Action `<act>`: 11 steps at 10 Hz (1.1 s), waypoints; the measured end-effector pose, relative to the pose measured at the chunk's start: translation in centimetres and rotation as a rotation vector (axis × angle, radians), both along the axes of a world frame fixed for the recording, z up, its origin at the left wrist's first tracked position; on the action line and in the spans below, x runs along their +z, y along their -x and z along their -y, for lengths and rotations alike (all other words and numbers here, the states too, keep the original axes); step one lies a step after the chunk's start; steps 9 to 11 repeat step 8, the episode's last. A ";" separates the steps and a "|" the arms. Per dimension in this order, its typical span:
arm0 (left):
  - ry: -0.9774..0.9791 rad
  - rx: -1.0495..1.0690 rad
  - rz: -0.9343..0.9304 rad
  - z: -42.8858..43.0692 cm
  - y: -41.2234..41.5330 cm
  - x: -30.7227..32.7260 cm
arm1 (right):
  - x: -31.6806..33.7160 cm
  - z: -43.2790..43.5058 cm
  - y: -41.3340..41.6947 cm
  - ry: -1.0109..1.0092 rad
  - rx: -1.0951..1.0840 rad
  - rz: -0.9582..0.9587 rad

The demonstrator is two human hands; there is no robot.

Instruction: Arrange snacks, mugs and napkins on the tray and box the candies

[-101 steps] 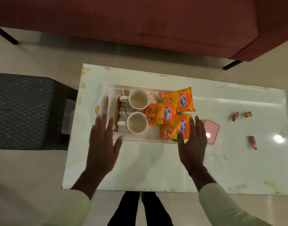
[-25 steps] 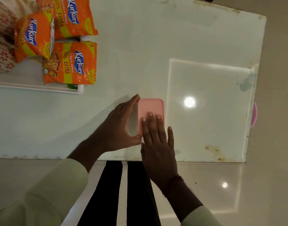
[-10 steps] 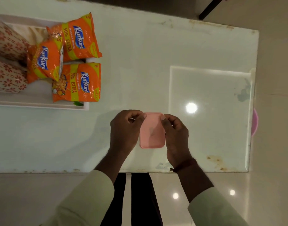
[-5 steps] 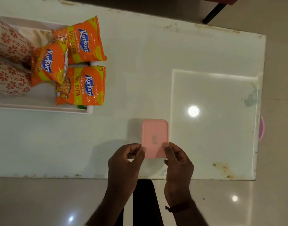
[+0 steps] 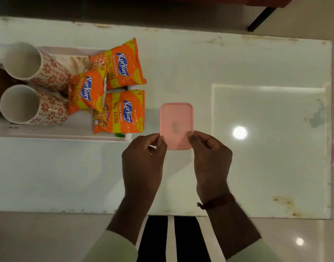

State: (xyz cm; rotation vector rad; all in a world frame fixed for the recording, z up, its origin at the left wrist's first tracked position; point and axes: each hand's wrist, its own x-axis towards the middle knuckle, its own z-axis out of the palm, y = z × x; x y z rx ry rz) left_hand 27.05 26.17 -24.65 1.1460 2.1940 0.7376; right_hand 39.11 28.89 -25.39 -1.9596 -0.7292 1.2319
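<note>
I see a white table [image 5: 49, 176] under the right hand [image 5: 211, 157], 1 brown stain [image 5: 284, 202] right of it, 1 pink object [image 5: 333, 152] farther right, 1 black leg [image 5: 260, 18] beyond

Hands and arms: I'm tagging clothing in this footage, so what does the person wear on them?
Both arms wear pale cream long sleeves. The right hand has a dark reddish-brown thread band, knotted, at its wrist. The left hand wears nothing visible.
</note>
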 end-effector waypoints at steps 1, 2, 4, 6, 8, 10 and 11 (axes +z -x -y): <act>0.005 -0.025 -0.053 -1.1 0.4 -0.8 | -0.9 -1.1 0.8 0.028 -0.012 0.026; 0.030 -0.038 -0.100 -1.8 0.9 -1.7 | -2.0 -1.9 1.3 0.054 -0.008 0.052; 0.035 -0.072 -0.163 -2.0 1.1 -2.3 | -3.0 -2.2 1.6 0.064 0.011 0.096; 0.047 -0.076 -0.172 -2.0 1.2 -2.4 | -3.4 -1.8 1.7 0.029 0.031 0.158; 0.106 -0.059 -0.142 -2.2 1.4 -1.2 | -2.5 -1.6 1.8 0.095 0.024 0.109; 0.106 -0.059 -0.142 -2.2 1.4 -1.2 | -2.5 -1.6 1.8 0.095 0.024 0.109; 0.106 -0.059 -0.142 -2.2 1.4 -1.2 | -2.5 -1.6 1.8 0.095 0.024 0.109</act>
